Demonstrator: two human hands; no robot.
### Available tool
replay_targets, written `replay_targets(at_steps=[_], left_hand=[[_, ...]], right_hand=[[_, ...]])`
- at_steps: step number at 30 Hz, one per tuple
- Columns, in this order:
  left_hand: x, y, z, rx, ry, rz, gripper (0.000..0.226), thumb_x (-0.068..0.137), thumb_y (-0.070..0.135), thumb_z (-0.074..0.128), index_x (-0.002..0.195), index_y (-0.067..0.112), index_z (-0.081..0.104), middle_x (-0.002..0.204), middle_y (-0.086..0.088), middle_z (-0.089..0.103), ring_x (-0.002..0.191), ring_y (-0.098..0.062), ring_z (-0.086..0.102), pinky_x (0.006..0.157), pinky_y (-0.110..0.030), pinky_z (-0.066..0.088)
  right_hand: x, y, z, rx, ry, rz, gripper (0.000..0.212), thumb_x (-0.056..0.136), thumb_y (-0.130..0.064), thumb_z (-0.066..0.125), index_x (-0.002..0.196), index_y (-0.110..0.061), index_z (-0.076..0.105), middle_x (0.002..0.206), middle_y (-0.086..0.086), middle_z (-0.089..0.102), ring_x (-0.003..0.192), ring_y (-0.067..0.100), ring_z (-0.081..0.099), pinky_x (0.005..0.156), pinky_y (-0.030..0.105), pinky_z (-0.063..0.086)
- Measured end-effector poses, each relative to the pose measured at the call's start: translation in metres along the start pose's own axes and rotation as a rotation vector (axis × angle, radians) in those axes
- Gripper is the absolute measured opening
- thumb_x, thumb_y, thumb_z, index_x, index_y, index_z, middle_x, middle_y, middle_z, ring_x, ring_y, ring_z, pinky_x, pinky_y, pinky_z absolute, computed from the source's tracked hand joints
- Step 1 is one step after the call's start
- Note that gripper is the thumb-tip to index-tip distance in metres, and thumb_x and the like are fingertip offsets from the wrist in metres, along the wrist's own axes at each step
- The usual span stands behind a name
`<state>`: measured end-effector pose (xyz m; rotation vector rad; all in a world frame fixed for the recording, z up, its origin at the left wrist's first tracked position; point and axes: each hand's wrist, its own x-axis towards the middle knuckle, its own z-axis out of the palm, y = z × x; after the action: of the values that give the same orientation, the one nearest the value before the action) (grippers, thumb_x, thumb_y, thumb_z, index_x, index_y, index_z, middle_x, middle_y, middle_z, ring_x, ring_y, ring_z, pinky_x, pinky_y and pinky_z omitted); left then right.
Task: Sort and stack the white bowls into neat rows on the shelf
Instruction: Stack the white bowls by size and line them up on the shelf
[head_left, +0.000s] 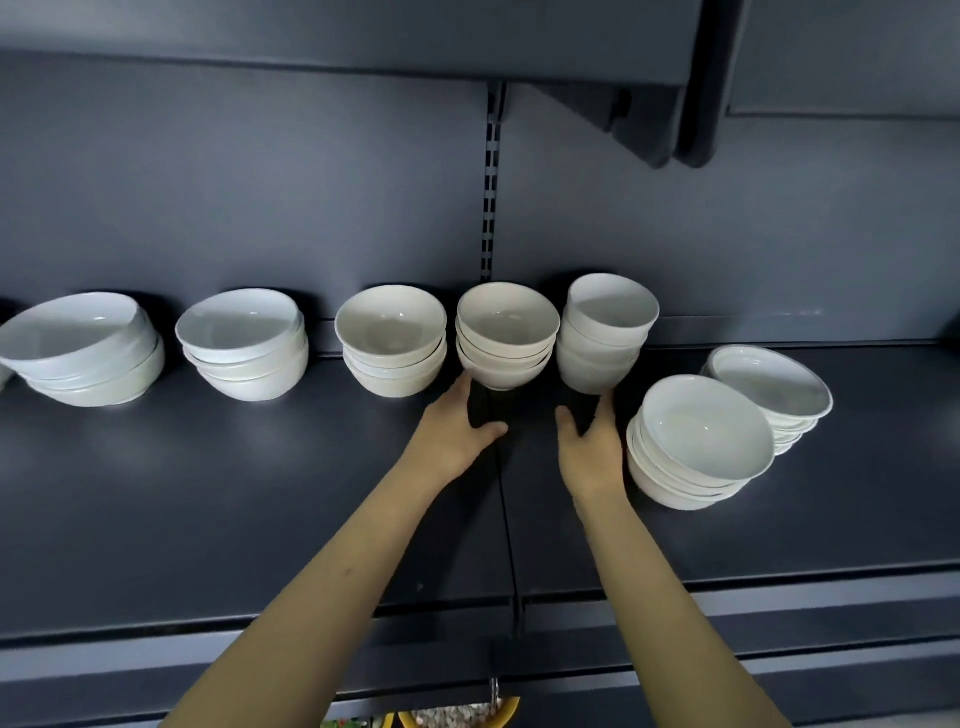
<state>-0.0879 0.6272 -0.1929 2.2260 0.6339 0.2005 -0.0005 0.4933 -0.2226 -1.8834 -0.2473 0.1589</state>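
Several stacks of white bowls stand along the back of a dark shelf (234, 493). My left hand (457, 434) reaches under the left side of a small-bowl stack (506, 332), fingertips against its base and thumb spread apart. My right hand (592, 447) touches the bottom of the neighbouring stack (608, 325), which leans to the right. Neither hand closes around a bowl. Left of these stand a third small-bowl stack (392, 340), a wider stack (244, 343) and a tilted stack of large bowls (83, 348).
On the right, a stack of wide bowls (701, 441) sits near my right wrist, with a stack of shallow dishes (774, 389) behind it. An upper shelf (363, 41) overhangs, carried by a slotted upright (491, 182). A yellow object (506, 709) shows below the shelf edge.
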Motion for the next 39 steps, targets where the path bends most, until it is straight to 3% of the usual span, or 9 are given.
replay_targets(at_steps=[3,7,13,16,24,27,30,35,39], left_hand=[[-0.024,-0.002,-0.024,0.290,-0.125,0.066,0.080,0.091,0.031,0.065,0.155,0.019,0.018,0.163,-0.003,0.013,0.148,-0.018,0.016,0.119,-0.031,0.020],[-0.046,0.005,-0.043,0.594,-0.141,0.157,0.074,0.093,0.039,0.060,0.154,0.022,0.022,0.162,-0.002,0.015,0.148,-0.022,0.017,0.119,-0.039,0.021],[-0.066,0.013,-0.045,0.675,-0.180,0.253,0.077,0.092,0.045,0.059,0.154,0.027,0.018,0.163,0.002,0.013,0.149,-0.022,0.013,0.118,-0.039,0.016],[-0.069,0.019,-0.040,0.667,-0.215,0.287,0.078,0.091,0.048,0.060,0.154,0.027,0.019,0.163,0.002,0.013,0.149,-0.022,0.014,0.117,-0.039,0.017],[-0.063,0.065,-0.007,0.573,-0.285,0.429,0.085,0.087,0.054,0.061,0.155,0.028,0.015,0.162,0.005,0.013,0.148,-0.019,0.016,0.116,-0.039,0.021],[-0.053,0.080,0.013,0.535,-0.316,0.401,0.089,0.086,0.055,0.062,0.155,0.025,0.013,0.163,0.006,0.013,0.148,-0.018,0.018,0.116,-0.039,0.024],[-0.043,0.091,0.037,0.383,-0.331,0.347,0.100,0.082,0.054,0.068,0.156,0.026,0.008,0.162,0.006,0.014,0.146,-0.017,0.023,0.114,-0.039,0.031],[-0.037,0.104,0.084,-0.060,-0.296,0.253,0.109,0.068,0.052,0.082,0.149,0.042,0.010,0.149,0.021,0.033,0.133,-0.002,0.038,0.110,-0.029,0.035],[-0.038,0.107,0.107,-0.197,-0.176,0.169,0.107,0.069,0.039,0.085,0.146,0.047,0.012,0.131,0.037,0.040,0.117,0.013,0.043,0.097,-0.010,0.036]], right_hand=[[-0.025,-0.018,-0.020,-0.229,-0.213,-0.070,0.073,0.092,-0.024,0.064,0.152,-0.013,0.025,0.157,0.005,0.030,0.144,0.020,0.028,0.112,0.026,0.024],[-0.052,-0.046,-0.043,-0.477,-0.366,-0.144,0.078,0.083,-0.029,0.075,0.149,-0.017,0.035,0.151,0.001,0.040,0.139,0.017,0.037,0.104,0.022,0.029],[-0.080,-0.070,-0.071,-0.689,-0.296,-0.212,0.080,0.078,-0.033,0.079,0.146,-0.016,0.040,0.146,0.002,0.047,0.134,0.017,0.042,0.100,0.018,0.029],[-0.089,-0.074,-0.091,-0.721,-0.250,-0.199,0.084,0.076,-0.033,0.080,0.148,-0.019,0.037,0.149,0.000,0.043,0.138,0.017,0.036,0.100,0.017,0.026],[-0.080,-0.063,-0.154,-0.687,-0.102,-0.136,0.088,0.074,-0.029,0.083,0.149,-0.019,0.036,0.154,-0.002,0.035,0.144,0.017,0.025,0.112,0.028,0.023],[-0.062,-0.051,-0.182,-0.660,-0.075,-0.160,0.088,0.073,-0.029,0.083,0.148,-0.022,0.036,0.154,-0.001,0.036,0.144,0.016,0.026,0.110,0.027,0.024],[-0.033,-0.037,-0.211,-0.636,-0.083,-0.157,0.089,0.075,-0.034,0.082,0.149,-0.022,0.034,0.156,-0.001,0.032,0.149,0.014,0.012,0.114,0.030,0.020],[0.024,-0.011,-0.252,-0.633,-0.116,-0.179,0.096,0.073,-0.043,0.079,0.151,-0.017,0.030,0.157,0.001,0.032,0.148,0.023,0.018,0.114,0.038,0.024],[0.062,0.012,-0.265,-0.565,-0.205,-0.181,0.110,0.075,-0.046,0.076,0.156,-0.014,0.009,0.163,0.001,0.012,0.149,0.018,0.009,0.117,0.035,0.016]])
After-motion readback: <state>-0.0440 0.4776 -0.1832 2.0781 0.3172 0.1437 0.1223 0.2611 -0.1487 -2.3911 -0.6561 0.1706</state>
